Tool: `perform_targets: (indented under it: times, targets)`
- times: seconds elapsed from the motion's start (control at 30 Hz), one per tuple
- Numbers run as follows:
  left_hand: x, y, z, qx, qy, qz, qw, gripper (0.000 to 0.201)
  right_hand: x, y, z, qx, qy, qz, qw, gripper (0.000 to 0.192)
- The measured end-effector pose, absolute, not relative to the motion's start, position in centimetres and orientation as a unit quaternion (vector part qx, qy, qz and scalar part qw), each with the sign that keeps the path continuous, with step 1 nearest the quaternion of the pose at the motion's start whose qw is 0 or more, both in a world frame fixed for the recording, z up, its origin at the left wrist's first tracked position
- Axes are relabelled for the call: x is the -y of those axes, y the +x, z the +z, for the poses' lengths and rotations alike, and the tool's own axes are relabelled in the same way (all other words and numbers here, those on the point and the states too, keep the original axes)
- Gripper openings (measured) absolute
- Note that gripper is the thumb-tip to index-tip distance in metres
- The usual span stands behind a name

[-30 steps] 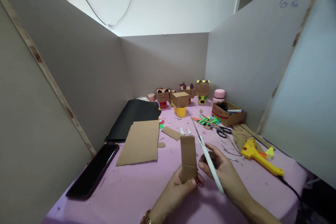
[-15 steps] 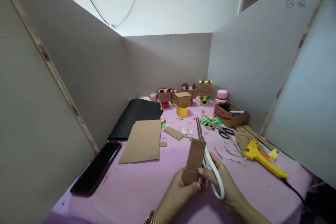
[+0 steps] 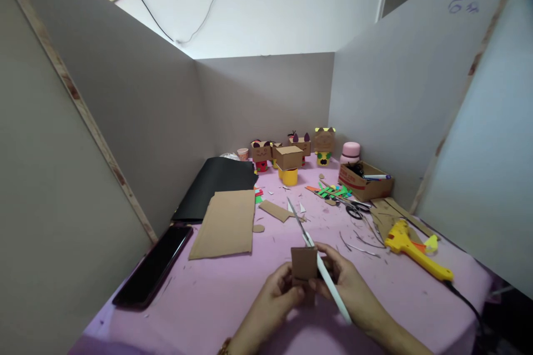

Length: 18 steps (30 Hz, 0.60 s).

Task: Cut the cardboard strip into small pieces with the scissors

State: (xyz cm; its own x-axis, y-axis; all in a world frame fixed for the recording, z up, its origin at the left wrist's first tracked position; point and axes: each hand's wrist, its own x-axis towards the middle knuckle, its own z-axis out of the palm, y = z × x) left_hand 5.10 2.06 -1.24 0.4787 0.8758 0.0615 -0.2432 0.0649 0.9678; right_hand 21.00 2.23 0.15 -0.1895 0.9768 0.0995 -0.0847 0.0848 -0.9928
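Note:
Between my hands is a small folded piece of brown cardboard [image 3: 303, 263], its upper flap facing me. My left hand [image 3: 277, 294] pinches it from the left with thumb and fingers. My right hand [image 3: 347, 285] holds white-handled scissors [image 3: 331, 283], blades pointing away and to the left, and its fingertips also touch the cardboard's right edge. Beyond the blades lie a cardboard strip [image 3: 275, 211] and small paper scraps. Left of my hands rests a large flat cardboard sheet [image 3: 227, 224].
A phone [image 3: 152, 269] and black sheet [image 3: 220, 180] lie left. A yellow glue gun [image 3: 418, 252], black-handled scissors [image 3: 356, 209] and cardboard box [image 3: 366, 184] are right. A box-headed figure on a yellow base [image 3: 289, 161] stands before several decorated ones. Grey panels [image 3: 266, 94] enclose the table.
The cardboard has been turned and folded, so its long upright face now looks shorter. The scissors have swung, their tips now further left. Both hands have shifted slightly lower.

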Motion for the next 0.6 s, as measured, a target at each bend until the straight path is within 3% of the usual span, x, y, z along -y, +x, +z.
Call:
perform_targets:
  times: [0.2,0.6]
  targets:
    - [-1.4,4.2,-1.0,-0.330,0.616,0.403,0.591,0.026,-2.8,21.2,-0.3,0.547,-0.401,0.544,0.495,0.056]
    - [0.2,6.5,-3.3,-0.440,0.599,0.468,0.479,0.029,-1.6,20.6,-0.6,0.511,-0.414,0.535,0.530,0.055]
